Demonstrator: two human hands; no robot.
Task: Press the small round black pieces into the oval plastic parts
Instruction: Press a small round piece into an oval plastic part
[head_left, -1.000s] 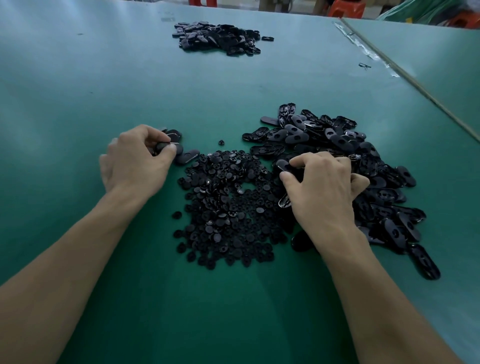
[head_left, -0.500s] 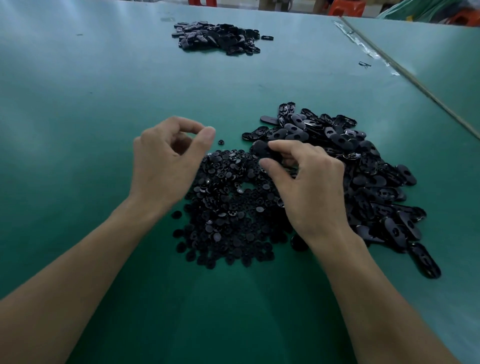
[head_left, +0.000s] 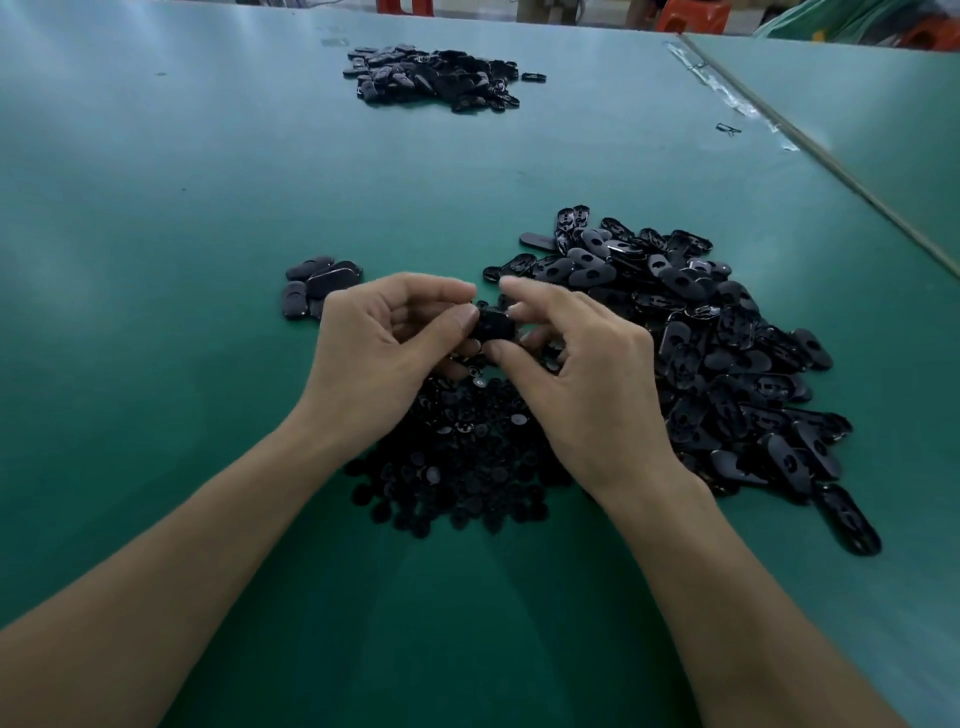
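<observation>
Black oval part (head_left: 493, 325) is pinched between left hand (head_left: 384, 353) and right hand (head_left: 587, 374); seat a round piece from the six-o'clock heap (head_left: 457, 457) squarely, then press evenly.

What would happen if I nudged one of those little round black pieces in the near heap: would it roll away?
Probably not far. The round pieces look flat like buttons and lie on their faces, so one would likely slide on the smooth green table rather than roll. They seem light and stiff: they heap loosely without bending.
</observation>
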